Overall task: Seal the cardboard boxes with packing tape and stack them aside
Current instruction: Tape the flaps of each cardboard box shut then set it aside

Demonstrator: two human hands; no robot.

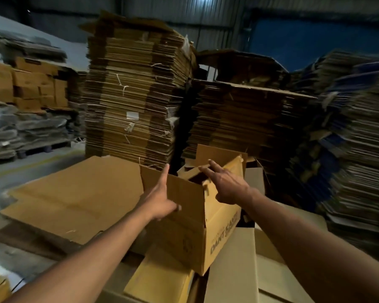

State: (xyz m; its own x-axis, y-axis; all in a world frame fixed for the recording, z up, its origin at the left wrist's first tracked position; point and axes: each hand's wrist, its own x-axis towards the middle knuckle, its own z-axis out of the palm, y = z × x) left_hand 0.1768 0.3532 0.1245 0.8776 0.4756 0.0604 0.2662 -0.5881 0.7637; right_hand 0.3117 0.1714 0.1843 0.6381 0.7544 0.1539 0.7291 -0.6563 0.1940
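While the printed cardboard box (197,226) stood open-topped on flattened cartons (232,270), flaps untaped, left hand (160,197) was laid flat against its side, right hand (225,184) spread over the flaps. Flap-closing was judged in hand; tape was not seen.

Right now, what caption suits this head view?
Both hands, left and right, reach open for an unsealed cardboard box.
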